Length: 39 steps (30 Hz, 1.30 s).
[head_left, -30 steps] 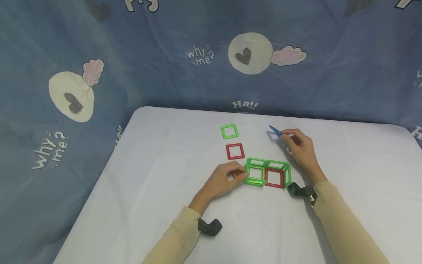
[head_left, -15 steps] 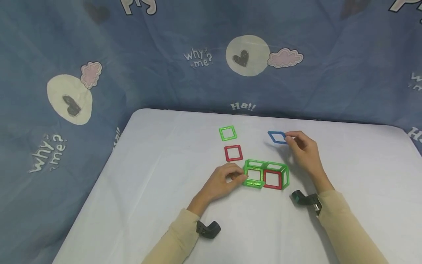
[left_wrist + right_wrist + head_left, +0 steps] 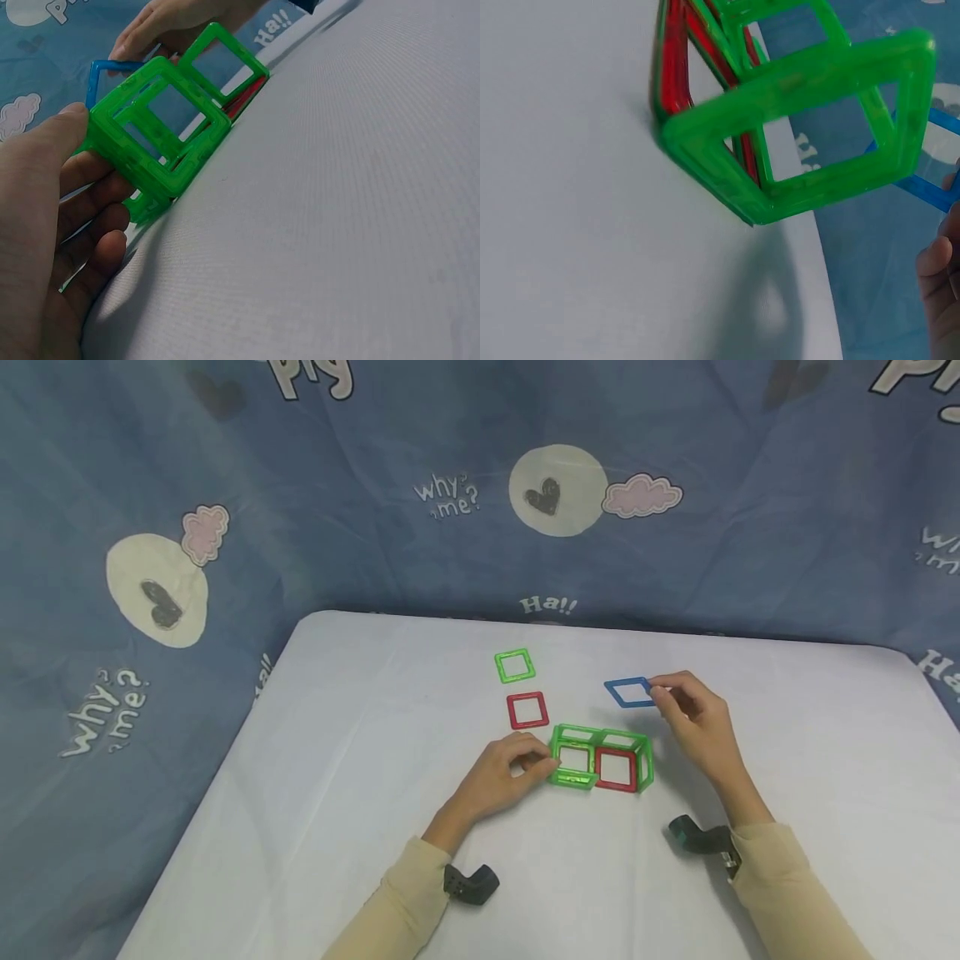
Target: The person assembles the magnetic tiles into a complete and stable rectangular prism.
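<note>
A low, open-topped structure of magnetic tiles (image 3: 575, 781), mostly green with a red square tile (image 3: 617, 788) in its right half, stands on the table. My left hand (image 3: 504, 777) grips its left end; in the left wrist view the thumb is at the upper edge, with fingers (image 3: 90, 206) curled beneath. Beyond the structure, my right hand (image 3: 697, 714) pinches a blue tile (image 3: 636, 704) by its right edge, held above the tabletop. The right wrist view shows the structure's green end tile (image 3: 795, 94) close up, partly overlapping the blue tile.
Behind the structure and to its left lie a loose red square tile (image 3: 528, 724) and, farther back, a loose green square tile (image 3: 515, 679). The white-covered table (image 3: 337, 760) ends at a blue printed curtain (image 3: 375, 543).
My right hand has drawn the blue tile back toward me and turned it from edge-on to nearly flat. My left hand stays at the structure's left end. The view has shifted slightly.
</note>
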Available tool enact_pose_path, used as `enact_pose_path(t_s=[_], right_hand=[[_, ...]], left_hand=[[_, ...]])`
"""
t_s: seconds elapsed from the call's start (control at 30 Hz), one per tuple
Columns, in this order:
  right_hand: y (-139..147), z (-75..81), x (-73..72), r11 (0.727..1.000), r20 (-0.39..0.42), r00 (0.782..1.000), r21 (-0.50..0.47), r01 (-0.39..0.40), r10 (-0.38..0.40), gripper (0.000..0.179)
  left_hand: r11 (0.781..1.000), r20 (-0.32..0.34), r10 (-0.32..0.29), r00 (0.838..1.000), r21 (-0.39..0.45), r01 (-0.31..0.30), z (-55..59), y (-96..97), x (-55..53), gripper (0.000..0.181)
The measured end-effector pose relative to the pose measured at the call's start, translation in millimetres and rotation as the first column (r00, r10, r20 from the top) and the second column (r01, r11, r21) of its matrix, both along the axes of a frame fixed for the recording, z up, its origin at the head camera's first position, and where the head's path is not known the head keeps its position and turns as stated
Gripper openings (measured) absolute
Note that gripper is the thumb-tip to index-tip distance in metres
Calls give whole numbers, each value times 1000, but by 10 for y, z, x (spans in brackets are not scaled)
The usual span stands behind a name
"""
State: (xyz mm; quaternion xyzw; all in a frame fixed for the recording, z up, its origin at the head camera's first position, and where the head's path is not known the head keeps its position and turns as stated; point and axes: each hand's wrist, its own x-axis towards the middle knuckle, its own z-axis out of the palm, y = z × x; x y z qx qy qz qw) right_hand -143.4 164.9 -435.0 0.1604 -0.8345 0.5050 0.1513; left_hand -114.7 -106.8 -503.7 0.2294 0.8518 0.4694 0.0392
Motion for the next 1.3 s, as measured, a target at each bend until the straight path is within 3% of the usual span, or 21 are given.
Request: enact_pose_path(t_s=[0.4,0.93,1.3], right_hand=[[6,8,161,999,-120,992,-28,-36,32,15],[86,31,311,996,-42,998,-68,-52,49,16],[185,-190,322,992,-68,992,-53,-112,109,24]], left_hand=[[999,-37,-15,999,28,16,-13,-3,5,19],[1000,-9,-15,1000,19,15,-5,3,-21,19],[1000,-12,-10,1000,22,10,-10,1,-11,19]])
